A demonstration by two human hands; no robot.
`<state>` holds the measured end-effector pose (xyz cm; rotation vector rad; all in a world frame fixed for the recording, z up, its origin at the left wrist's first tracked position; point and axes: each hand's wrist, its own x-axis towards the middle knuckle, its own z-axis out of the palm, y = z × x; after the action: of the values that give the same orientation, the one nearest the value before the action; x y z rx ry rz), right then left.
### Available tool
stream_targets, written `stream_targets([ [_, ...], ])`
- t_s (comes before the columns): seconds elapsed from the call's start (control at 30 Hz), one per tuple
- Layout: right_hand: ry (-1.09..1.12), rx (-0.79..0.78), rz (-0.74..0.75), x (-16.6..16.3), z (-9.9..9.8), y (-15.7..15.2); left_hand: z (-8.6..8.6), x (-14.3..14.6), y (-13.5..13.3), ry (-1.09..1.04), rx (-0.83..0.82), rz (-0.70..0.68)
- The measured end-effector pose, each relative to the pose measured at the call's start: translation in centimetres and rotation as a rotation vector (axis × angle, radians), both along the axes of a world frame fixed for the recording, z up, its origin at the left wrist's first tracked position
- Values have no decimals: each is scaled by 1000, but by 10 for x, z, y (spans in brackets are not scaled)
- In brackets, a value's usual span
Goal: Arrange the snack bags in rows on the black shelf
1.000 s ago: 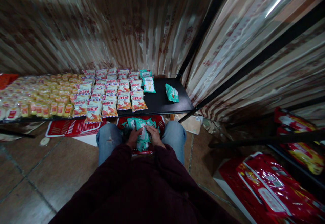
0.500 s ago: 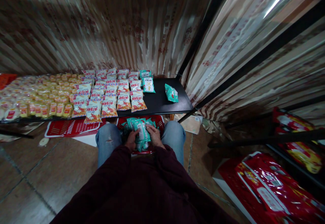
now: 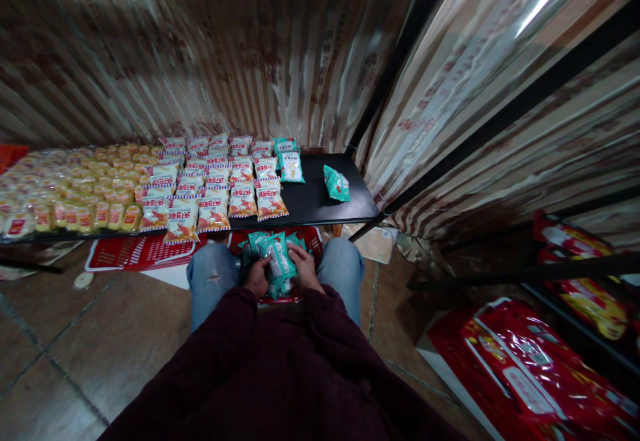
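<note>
Between my knees, my left hand [image 3: 257,275] and my right hand [image 3: 303,267] are both closed on a teal snack packet [image 3: 278,257], held over a red basket [image 3: 313,236] full of several more teal packets. The low black shelf [image 3: 320,204] in front carries rows of red-and-white snack packets [image 3: 215,187] and, further left, yellow packets [image 3: 75,191]. Two teal packets [image 3: 291,164] stand at the right end of those rows. One more teal packet [image 3: 337,183] lies alone on the shelf's bare right part.
A second red basket [image 3: 135,252] lies on the tiled floor at the left under the shelf. Striped foil sheeting [image 3: 240,54] covers the walls. Large red snack bags [image 3: 530,367] sit on a rack at the lower right. A cardboard piece [image 3: 377,244] lies by my right knee.
Both hands have lifted a teal packet slightly out of the basket and turned it upright. The view has shifted a little.
</note>
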<state>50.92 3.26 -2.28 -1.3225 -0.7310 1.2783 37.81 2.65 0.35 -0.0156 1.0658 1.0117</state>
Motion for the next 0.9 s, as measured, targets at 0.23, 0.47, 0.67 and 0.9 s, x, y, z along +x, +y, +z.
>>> stream_targets([
  [0.23, 26, 17, 5, -3, 3, -1, 17, -1, 1, -83, -62, 0],
  [0.47, -206, 115, 41, -3, 6, -4, 13, -1, 0, -21, -90, 4],
  [0.67, -396, 193, 98, -2, 11, -6, 5, -3, -1, 43, -72, -14],
  [0.9, -445, 158, 109, -1, 18, -10, -2, -1, 0, 161, 62, 9],
])
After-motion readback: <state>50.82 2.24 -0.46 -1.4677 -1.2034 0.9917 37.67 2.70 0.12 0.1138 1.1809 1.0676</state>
